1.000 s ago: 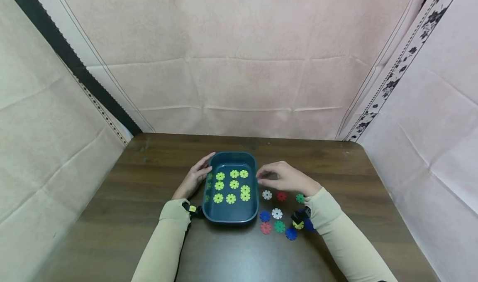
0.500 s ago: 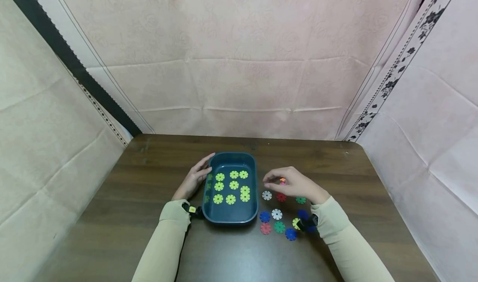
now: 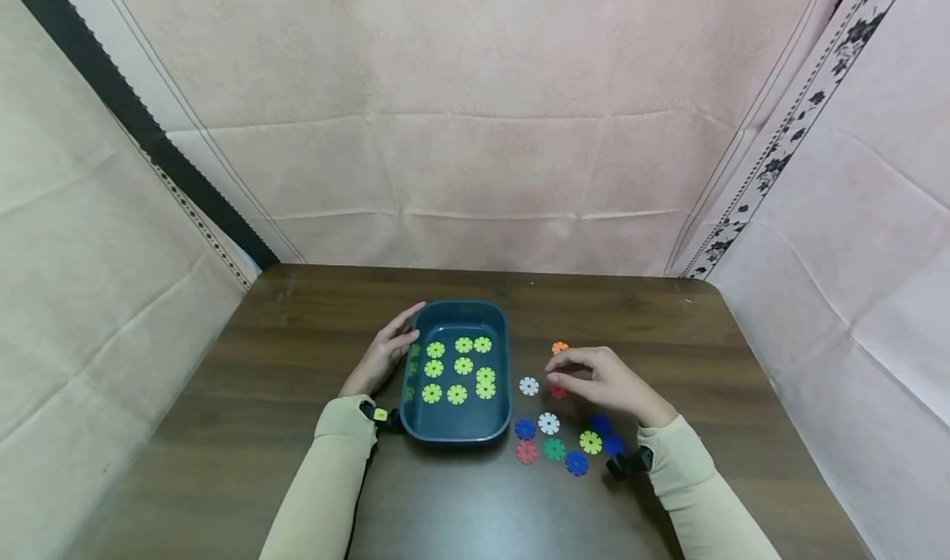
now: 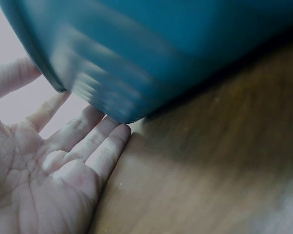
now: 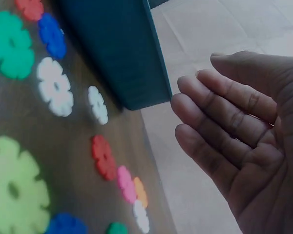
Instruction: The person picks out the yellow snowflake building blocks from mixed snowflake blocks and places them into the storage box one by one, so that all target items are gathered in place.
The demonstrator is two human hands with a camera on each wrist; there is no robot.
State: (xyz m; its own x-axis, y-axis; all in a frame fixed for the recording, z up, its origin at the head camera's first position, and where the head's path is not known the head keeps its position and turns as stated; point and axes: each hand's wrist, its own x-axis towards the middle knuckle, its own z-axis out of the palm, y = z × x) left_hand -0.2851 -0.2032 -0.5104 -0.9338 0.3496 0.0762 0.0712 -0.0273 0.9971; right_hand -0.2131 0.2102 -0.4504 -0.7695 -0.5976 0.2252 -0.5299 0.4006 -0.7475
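The left hand [image 3: 386, 354] lies flat against the outer left wall of the dark teal plastic tray [image 3: 458, 430], fingers straight and relaxed, touching the wall as it did a second ago; the left wrist view shows the fingers [image 4: 95, 134] pressed to the tray's curved side [image 4: 151, 53]. Inside the tray, just beyond those fingers, sit the yellow-green notched plastic discs [image 3: 457, 369] in rows, unchanged.

The right hand [image 3: 604, 383] has drawn back from the tray's right rim, where it hovered a second ago, and now hangs well to the tray's right above the brown wooden worktop [image 3: 223, 428]. It grasps nothing: the right wrist view shows the palm [image 5: 254, 146] open with the fingers only loosely bent. An orange notched disc [image 3: 560, 347], half a second ago at its fingertips, now lies uncovered on the worktop just beyond them. A red disc [image 3: 556, 391] lies under the fingertips, a white disc [image 3: 529, 386] between them and the tray. Nearer the wrist lie a second white disc [image 3: 548, 423], a yellow-green disc [image 3: 590, 442], a green disc [image 3: 553, 449], a pink-red disc [image 3: 526, 452] and blue discs [image 3: 576, 463], the yellow-green one now fully uncovered by the sleeve.
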